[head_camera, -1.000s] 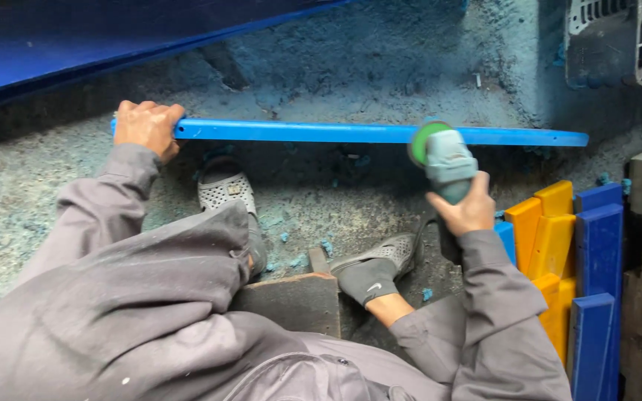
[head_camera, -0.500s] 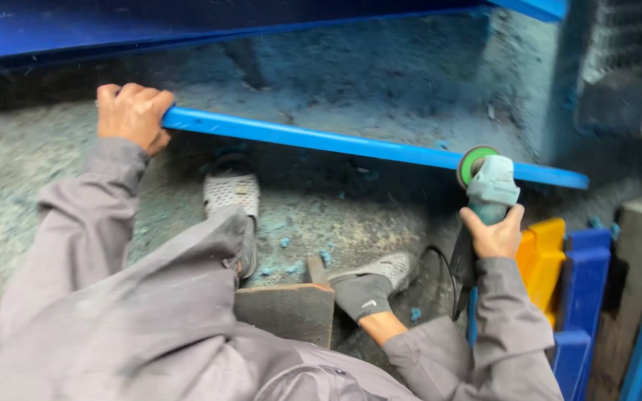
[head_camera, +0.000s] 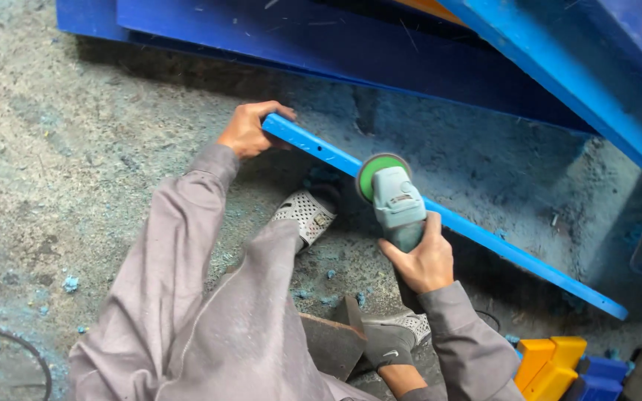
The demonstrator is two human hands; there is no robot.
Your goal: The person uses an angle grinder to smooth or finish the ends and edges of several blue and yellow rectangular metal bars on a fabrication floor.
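Grinder on strip
Left hand (head_camera: pixel 247 132) fingers wrapped around the long blue plastic strip (head_camera: pixel 477 232) at its ten o'clock end; right hand (head_camera: pixel 423 258) clenched on the grey angle grinder with green disc (head_camera: pixel 389 193), which may snag and kick the loosely braced strip.

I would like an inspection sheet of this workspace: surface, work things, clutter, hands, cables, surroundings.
Surface: rough concrete floor, dusted with blue powder.
Work things: long blue strip, held slanted above the floor; angle grinder with green disc against the strip.
Clutter: blue crumbs on the floor.
Hands: left hand grips the strip's end; right hand holds the grinder body.
Cables: dark cable at lower left.
Surroundings: large blue panels above; yellow and blue blocks at lower right.
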